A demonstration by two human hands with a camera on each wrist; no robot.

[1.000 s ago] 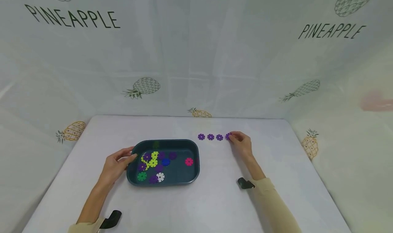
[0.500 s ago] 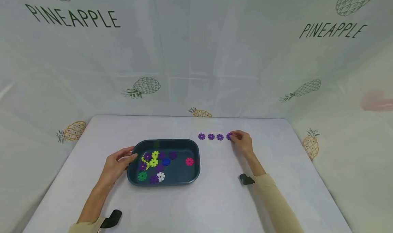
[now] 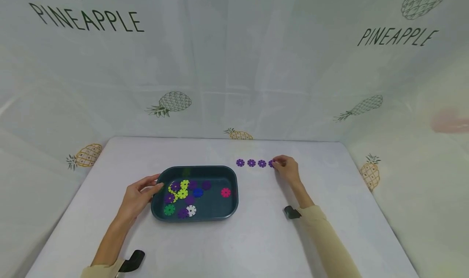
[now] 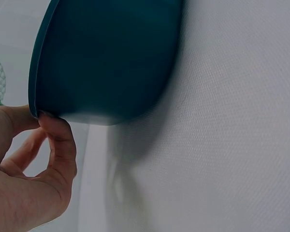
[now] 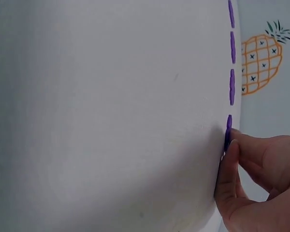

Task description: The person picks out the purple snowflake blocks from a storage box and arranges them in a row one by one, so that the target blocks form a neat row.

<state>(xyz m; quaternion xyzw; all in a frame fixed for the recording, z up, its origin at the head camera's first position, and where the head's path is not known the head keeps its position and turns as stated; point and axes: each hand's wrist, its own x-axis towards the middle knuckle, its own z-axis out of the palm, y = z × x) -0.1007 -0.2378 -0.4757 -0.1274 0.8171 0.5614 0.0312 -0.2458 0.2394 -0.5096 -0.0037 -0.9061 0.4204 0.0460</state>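
Observation:
My left hand (image 3: 133,198) pinches the left rim of a dark teal tray (image 3: 216,209) between thumb and fingers; the left wrist view shows this grip on the tray's edge (image 4: 36,63). At the back of the table, my right hand (image 3: 288,170) pinches the right side of a purple flower-shaped disc (image 3: 271,163). That disc lies at the right end of a straight row, and fingers cover part of it. To its left are three matching purple discs, the nearest being one purple disc (image 3: 261,163). In the right wrist view the held disc (image 5: 228,128) appears edge-on, flat on the table.
Inside the tray lie several flower-shaped discs: yellow (image 3: 182,193), purple (image 3: 206,185), a blue one (image 3: 198,193), a green one (image 3: 169,209), a white one (image 3: 191,211) and a pink one (image 3: 225,192). A pineapple-print curtain (image 3: 234,66) hangs behind the white table (image 3: 249,245).
My right hand has shifted slightly left with the purple disc, narrowing the gap to its neighbour. The left hand and tray keep their place.

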